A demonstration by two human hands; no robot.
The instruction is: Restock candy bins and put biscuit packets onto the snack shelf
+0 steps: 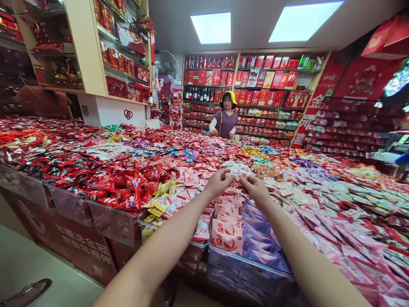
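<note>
In the head view, both bare arms reach forward from the lower edge over a bench (pixel 81 245) heaped with wrapped packets, converging toward the middle. The left forearm slants up and to the right, its wrist slightly bent, and the left hand (pixel 220 182) turns inward; the right forearm slants up and to the left, with the right hand (pixel 255 187) facing it. The fingers of both hands are curled, the tips close together at a small pale packet (pixel 237 179) between them; whether they grip it or only touch it, I cannot tell. It lies just beyond the pink packets (pixel 227 234) and purple packets (pixel 260 238) in a clear bin (pixel 249 257). Red packets (pixel 128 185) spread to the left, and a person (pixel 226 119) in a yellow hat stands behind the bench.
</note>
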